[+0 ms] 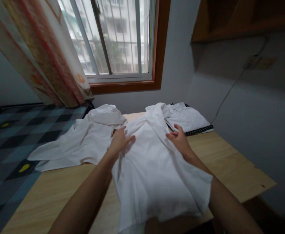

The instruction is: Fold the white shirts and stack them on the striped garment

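A white shirt (pixel 154 165) lies spread on the wooden table in front of me, its collar end away from me and its lower end reaching the near edge. At its left side is my left hand (pixel 120 140), thumb stretched over the cloth and fingers apart; whether it touches the fabric is hard to tell. My right hand (pixel 180 140) hovers by the shirt's right side, fingers spread and slightly curled, with nothing visible in them. A second white shirt (pixel 88 136) lies loosely to the left of my left hand, partly past the table's left edge.
Folded white clothing (pixel 189 118) lies on a dark item with a striped edge (pixel 200 130) at the back right. The wooden table (pixel 225 159) stands beside a bed with a checked cover (pixel 10 136). Behind are a window (pixel 123 39), a curtain (pixel 45 48) and a hanging cable (pixel 227 94).
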Motion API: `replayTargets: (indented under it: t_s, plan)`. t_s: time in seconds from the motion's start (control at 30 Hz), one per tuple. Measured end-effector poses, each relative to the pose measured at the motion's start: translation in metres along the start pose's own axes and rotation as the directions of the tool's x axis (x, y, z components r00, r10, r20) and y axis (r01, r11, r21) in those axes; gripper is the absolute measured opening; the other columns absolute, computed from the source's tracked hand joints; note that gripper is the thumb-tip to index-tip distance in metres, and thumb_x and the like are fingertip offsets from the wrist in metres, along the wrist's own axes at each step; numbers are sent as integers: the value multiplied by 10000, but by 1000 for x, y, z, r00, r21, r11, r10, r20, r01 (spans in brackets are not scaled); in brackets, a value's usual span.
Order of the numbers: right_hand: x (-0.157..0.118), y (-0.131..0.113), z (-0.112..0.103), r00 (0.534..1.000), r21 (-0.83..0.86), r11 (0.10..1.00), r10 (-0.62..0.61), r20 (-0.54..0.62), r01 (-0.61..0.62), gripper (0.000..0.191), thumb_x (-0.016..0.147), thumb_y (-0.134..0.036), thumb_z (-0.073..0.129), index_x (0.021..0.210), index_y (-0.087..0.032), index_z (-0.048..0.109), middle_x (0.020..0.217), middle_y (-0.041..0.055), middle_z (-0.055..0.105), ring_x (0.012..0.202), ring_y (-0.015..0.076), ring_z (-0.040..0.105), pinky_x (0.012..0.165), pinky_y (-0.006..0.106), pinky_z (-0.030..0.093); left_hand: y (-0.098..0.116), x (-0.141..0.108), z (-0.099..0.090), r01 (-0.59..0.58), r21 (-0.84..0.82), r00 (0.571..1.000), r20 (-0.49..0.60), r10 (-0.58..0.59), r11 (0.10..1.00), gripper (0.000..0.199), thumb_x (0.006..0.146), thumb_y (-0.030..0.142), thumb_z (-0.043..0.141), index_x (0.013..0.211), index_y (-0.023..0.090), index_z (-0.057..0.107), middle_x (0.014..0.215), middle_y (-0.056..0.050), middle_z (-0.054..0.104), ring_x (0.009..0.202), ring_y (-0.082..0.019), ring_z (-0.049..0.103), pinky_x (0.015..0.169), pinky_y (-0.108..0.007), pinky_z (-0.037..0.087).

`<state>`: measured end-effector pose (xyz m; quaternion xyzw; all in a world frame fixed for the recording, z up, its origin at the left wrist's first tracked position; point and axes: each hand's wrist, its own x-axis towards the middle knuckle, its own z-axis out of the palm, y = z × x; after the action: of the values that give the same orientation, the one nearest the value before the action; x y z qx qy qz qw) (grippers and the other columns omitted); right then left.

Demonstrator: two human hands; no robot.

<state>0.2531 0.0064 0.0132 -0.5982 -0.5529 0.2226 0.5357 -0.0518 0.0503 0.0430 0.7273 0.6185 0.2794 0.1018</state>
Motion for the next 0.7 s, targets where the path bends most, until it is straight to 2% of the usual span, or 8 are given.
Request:
replayTargets:
  t_s: [0.13, 0.27, 0.37, 0.43, 0.5, 0.6, 0.67, 0.7]
  plan:
    - [-24, -5, 32, 965, -382, 896, -154, 214, 228, 685, 734, -231, 634, 1377, -120, 424, 1317, 179, 533, 1196, 292, 488, 1018, 426, 372, 0, -14, 23, 38, 250, 999, -21, -34, 968, 687, 844, 491, 578, 1367, 76, 413, 1364, -239, 482, 1260, -358, 472, 1010, -429, 400]
    - [-24, -14, 33, 953, -539, 797, -146, 265, 272, 337, 792, -110, 455, 1062, -149, 653, 1030, 142, 666, 1012, 261, 573, 921, 372, 397, -6, -13, 22, 74, 267, 996, -74, -56, 961, 620, 921, 465, 450, 1378, 51, 382, 1334, -243, 508, 1243, -335, 494, 965, -404, 429]
    - [-8, -17, 10, 988, -495, 855, -134, 79, 155, 218, 798, -172, 422, 766, -181, 637, 784, 81, 655, 806, 223, 582, 795, 332, 427, -9, -10, 18, 109, 304, 992, -91, -85, 946, 508, 899, 426, 489, 1273, 82, 484, 1238, -213, 579, 1160, -327, 554, 909, -392, 454]
    - [8, -13, -21, 965, -374, 927, -69, -252, -32, 225, 792, -214, 384, 705, -190, 590, 675, 51, 591, 707, 211, 551, 706, 324, 443, -10, -9, 15, 130, 331, 991, -63, -115, 935, 353, 885, 368, 504, 1129, 122, 566, 1121, -184, 633, 1055, -316, 606, 851, -382, 465]
    - [24, 0, -64, 749, -147, 962, 80, -657, -231, 270, 773, -194, 311, 746, -183, 580, 681, 61, 556, 698, 225, 545, 654, 345, 456, -10, -9, 13, 165, 303, 986, -68, -151, 939, 222, 892, 310, 471, 1000, 159, 593, 996, -156, 660, 947, -297, 635, 799, -372, 462]
    - [35, 29, -131, 390, 92, 937, 228, -892, -337, 325, 702, -150, 294, 825, -173, 595, 729, 99, 537, 766, 279, 576, 637, 410, 481, -10, -6, 3, 302, 49, 931, -231, -284, 952, 178, 913, 311, 429, 882, 198, 563, 830, -93, 643, 805, -258, 624, 735, -345, 448]
    - [27, 51, -165, 328, 102, 931, 224, -918, -350, 374, 695, -145, 283, 894, -171, 599, 781, 127, 533, 843, 321, 588, 657, 465, 485, -10, 0, -12, 348, -203, 822, -404, -402, 915, 152, 900, 318, 466, 810, 205, 515, 748, -35, 590, 734, -212, 580, 709, -310, 437]
    - [20, 62, -177, 372, 45, 940, 177, -911, -337, 401, 704, -151, 274, 939, -180, 598, 801, 131, 532, 855, 333, 593, 648, 485, 483, -9, 3, -22, 326, -314, 750, -488, -446, 892, 144, 884, 307, 496, 784, 204, 489, 722, -9, 554, 707, -186, 548, 701, -289, 432]
